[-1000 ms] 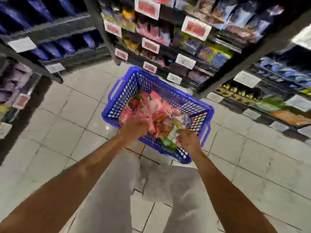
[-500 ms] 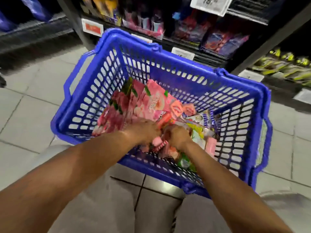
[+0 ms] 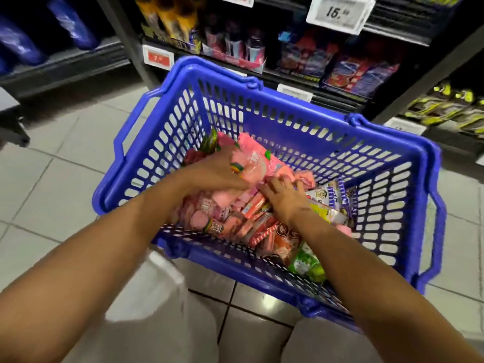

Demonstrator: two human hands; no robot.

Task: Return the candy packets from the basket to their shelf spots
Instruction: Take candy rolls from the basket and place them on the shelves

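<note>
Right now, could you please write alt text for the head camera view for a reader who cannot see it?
Two bare hands, left and right, reach into a blue plastic basket full of mostly pink candy packets, sorting through them. The basket sits on a tiled floor before stocked shelves with price tags.

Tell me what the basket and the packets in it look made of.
Basket: moulded blue plastic by the look, semi-gloss; uniform colour, slotted lattice walls, rounded rim.
Candy packets: probably thin printed plastic film, glossy; they crinkle and catch highlights. The left hand and right hand rest on them.
</note>
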